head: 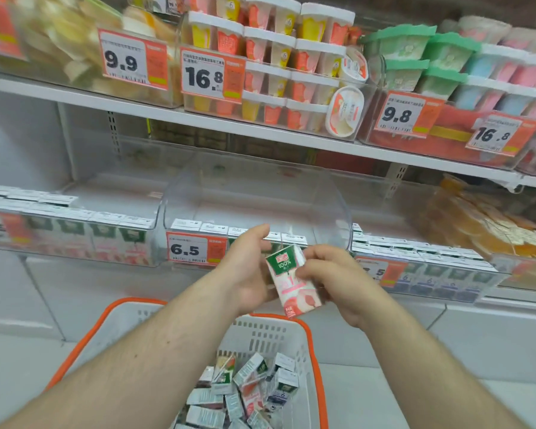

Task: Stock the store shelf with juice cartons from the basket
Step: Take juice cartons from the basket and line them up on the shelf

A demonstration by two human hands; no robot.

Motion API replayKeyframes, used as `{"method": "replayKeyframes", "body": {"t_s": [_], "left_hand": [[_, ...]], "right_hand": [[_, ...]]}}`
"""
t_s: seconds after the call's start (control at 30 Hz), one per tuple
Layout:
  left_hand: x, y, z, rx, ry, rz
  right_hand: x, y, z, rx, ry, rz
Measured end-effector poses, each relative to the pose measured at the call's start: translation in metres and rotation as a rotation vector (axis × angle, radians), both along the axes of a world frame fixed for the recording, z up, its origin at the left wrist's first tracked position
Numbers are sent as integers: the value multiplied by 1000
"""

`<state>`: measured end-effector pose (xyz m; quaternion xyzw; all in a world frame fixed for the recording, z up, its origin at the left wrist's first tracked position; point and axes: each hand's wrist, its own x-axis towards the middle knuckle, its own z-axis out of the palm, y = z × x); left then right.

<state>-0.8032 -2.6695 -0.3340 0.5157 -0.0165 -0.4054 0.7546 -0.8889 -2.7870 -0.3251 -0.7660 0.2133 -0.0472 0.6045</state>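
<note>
A small pink and green juice carton [293, 281] marked 100% is held upright between both hands, in front of the middle clear bin [254, 193] on the lower shelf. My left hand [245, 270] cups its left side, fingers behind it. My right hand [331, 277] grips its right side. A front row of cartons [198, 226] stands in that bin; its rear is bare. Below, the white basket with an orange rim [314, 351] holds several loose cartons [248, 388].
Clear bins left [75, 224] and right [430, 258] on the same shelf hold rows of cartons. A 6.5 price tag [195, 249] hangs on the middle bin. The upper shelf [260, 128] carries cups and tubs behind price tags. Orange pouches [483, 224] lie at far right.
</note>
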Motion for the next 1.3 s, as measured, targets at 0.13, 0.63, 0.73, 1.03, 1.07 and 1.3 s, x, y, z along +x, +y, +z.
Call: {"method": "replayKeyframes", "body": {"t_s": [0.13, 0.63, 0.73, 1.03, 1.07, 1.3], "left_hand": [[7, 30, -22, 143, -266, -68], [47, 94, -25, 108, -647, -57], [62, 112, -20, 115, -661, -45], [108, 176, -22, 144, -655, -54], [112, 182, -23, 138, -658, -47], [132, 218, -13, 68, -479, 211]], "right_hand": [[0, 5, -10, 192, -77, -25], [27, 63, -24, -360, -341, 70], [45, 77, -18, -203, -345, -27], [115, 135, 2, -76, -201, 116], [123, 144, 1, -174, -199, 118], [186, 186, 21, -449, -225, 48]]}}
